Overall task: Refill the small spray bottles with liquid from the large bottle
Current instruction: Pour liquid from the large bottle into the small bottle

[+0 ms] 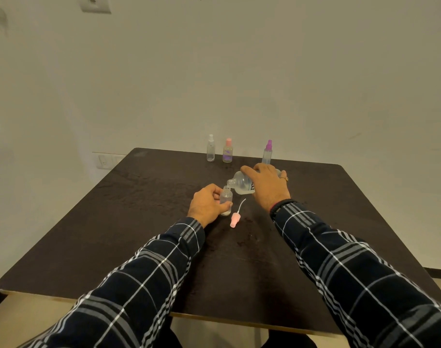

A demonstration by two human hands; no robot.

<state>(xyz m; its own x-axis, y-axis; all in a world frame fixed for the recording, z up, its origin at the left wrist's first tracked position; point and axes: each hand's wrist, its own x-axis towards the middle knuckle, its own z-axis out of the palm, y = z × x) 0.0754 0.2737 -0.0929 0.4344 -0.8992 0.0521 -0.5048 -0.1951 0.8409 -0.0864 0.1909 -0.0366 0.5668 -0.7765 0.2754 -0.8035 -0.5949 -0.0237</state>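
Note:
My left hand (207, 204) grips a small clear bottle (225, 198) that stands upright and uncapped on the dark table (139, 234). My right hand (267, 187) holds the large clear bottle (240, 183) tilted on its side, its open neck right over the small bottle's mouth. A pink spray cap (235, 219) with its thin tube lies on the table just right of the small bottle. A little liquid shows in the small bottle's bottom.
Three capped spray bottles stand near the table's far edge: one with a white cap (210, 148), one with a pink cap (227, 150), one with a purple cap (267, 152). A plain wall rises behind the table.

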